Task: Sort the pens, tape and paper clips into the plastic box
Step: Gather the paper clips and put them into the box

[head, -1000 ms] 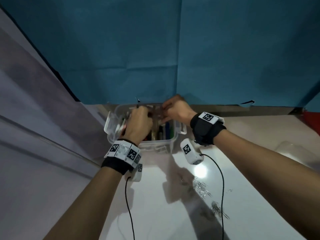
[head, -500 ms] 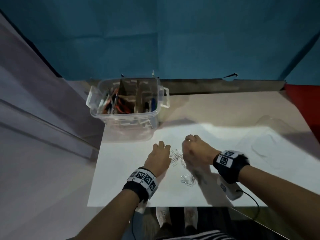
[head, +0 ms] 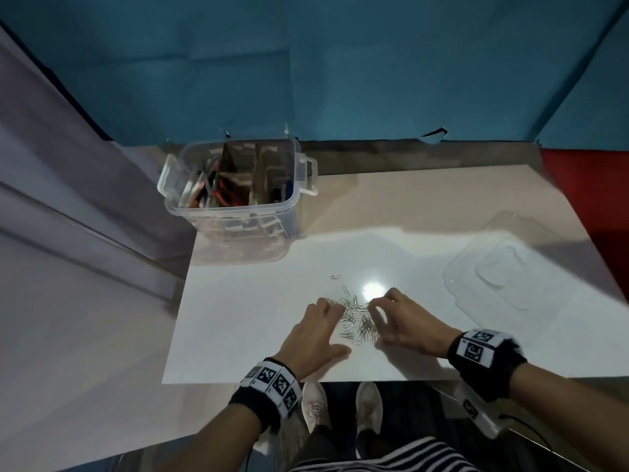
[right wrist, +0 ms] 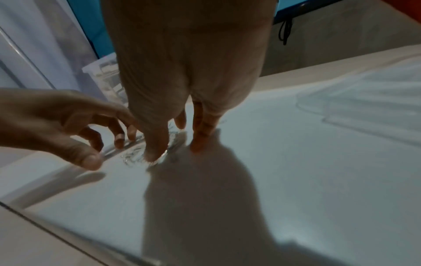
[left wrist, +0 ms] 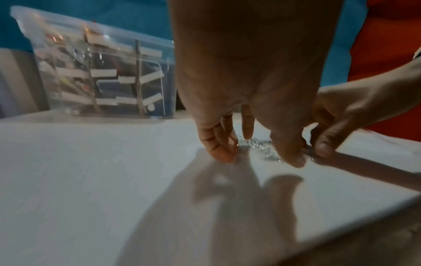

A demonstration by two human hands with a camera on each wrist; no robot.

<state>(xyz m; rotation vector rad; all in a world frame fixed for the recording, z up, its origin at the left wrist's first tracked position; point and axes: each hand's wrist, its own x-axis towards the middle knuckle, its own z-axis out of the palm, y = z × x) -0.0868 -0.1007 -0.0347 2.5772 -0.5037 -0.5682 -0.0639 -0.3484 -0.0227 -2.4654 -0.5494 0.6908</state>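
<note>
So the clips (head: 357, 320) are in a loose little heap on the white sheet (head: 238, 301), near its front edge, with one stray clip (head: 335, 276) off on its own a bit toward the box (head: 235, 195). Both hands are down on either side of the heap, and my read is they're raking it together so it can be scooped in one go instead of picked clip by clip. The left hand (head: 315, 335) sits just left of the pile, fingers spread and only loosely bent, tips touching the sheet and the pile's edge; it isn't gripping anything that I can see. The right hand (head: 405, 321) is on the right side, fingers arched like a claw over the clips, tips at the edge of the heap. The wrist view is blurry, so I can't tell if it has actually pinched any yet. The box stands well apart at the sheet's far left corner, open, with pens (head: 211, 189) already standing in its left compartments, which makes sense if clips go in last. Its clear lid (head: 493, 270) lies off to the right, out of the way.
</note>
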